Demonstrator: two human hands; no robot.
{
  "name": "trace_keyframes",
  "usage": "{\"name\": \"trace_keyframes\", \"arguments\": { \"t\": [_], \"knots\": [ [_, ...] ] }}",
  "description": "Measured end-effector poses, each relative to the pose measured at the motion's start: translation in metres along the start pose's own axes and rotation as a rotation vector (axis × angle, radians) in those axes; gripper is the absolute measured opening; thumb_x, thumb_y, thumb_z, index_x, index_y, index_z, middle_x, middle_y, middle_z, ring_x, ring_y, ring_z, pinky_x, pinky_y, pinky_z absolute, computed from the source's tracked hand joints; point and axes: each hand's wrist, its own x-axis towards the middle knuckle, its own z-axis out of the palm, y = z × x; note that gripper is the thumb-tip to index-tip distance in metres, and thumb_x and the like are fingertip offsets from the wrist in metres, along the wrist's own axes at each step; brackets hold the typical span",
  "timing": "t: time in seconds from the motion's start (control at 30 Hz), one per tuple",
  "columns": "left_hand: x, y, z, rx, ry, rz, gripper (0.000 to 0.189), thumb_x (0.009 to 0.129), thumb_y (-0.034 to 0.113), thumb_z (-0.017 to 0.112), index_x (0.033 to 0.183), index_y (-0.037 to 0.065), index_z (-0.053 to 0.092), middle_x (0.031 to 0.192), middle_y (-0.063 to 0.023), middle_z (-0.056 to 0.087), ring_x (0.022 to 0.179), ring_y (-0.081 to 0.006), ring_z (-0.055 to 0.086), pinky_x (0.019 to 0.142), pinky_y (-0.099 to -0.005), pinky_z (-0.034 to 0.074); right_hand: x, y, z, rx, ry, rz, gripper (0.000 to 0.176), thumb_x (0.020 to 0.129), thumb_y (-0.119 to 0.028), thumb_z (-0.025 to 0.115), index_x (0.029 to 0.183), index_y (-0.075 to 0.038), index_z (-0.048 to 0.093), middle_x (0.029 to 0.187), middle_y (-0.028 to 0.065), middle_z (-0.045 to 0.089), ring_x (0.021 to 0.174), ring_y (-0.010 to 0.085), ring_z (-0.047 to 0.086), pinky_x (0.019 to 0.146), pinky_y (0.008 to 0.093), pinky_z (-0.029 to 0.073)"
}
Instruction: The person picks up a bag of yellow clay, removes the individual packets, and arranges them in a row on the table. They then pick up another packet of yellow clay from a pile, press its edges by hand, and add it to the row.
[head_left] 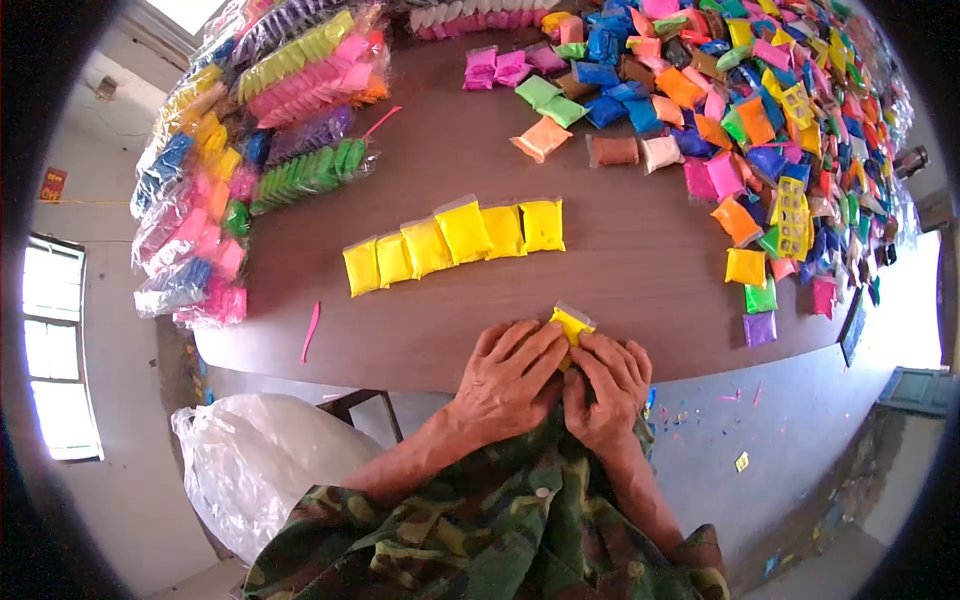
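Near the front edge of the brown table, a small yellow packet (571, 324) with a clear top edge is gripped by both hands. My left hand (515, 375) presses its curled fingers against the packet's left side. From the other side, the fingers and thumb of my right hand (607, 385) hold it; the packet's lower part is hidden under them. Farther back lies a slanting row of several yellow packets (462, 232), overlapping side by side.
Loose coloured packets (690, 110) are heaped at the back right of the table (400, 335). Bundled packets in clear bags (310, 75) are piled at the left. A pink plastic strip (311, 331) lies at front left. A white plastic bag (260, 465) sits below the edge.
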Motion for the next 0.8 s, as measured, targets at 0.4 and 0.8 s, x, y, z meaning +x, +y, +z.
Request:
{"name": "trace_keyframes", "arguments": {
  "t": [0.4,0.8],
  "knots": [
    [0.016,-0.003,-0.01,-0.059,-0.066,0.04,0.062,0.078,0.02,0.078,0.136,0.004,0.064,0.146,-0.0117,0.059,0.138,-0.0338,0.052,0.114,-0.0531,0.042,0.001,-0.003,0.001,-0.008,-0.033,0.04,0.019,0.087,-0.011,0.069,0.106,-0.007,0.075,0.116,0.0084,0.073,0.113,0.028,0.067,0.109,0.0479,0.041],
    [-0.007,0.002,-0.008,0.022,-0.062,0.006,0.062,0.077,0.02,0.078,0.136,0.007,0.066,0.15,-0.0076,0.057,0.144,-0.0301,0.046,0.115,-0.0517,0.04,0.004,0.0,-0.001,0.011,-0.024,0.024,0.019,0.087,-0.01,0.071,0.105,-0.007,0.074,0.119,0.0069,0.072,0.113,0.0276,0.067,0.106,0.0471,0.042]
  ]
}}
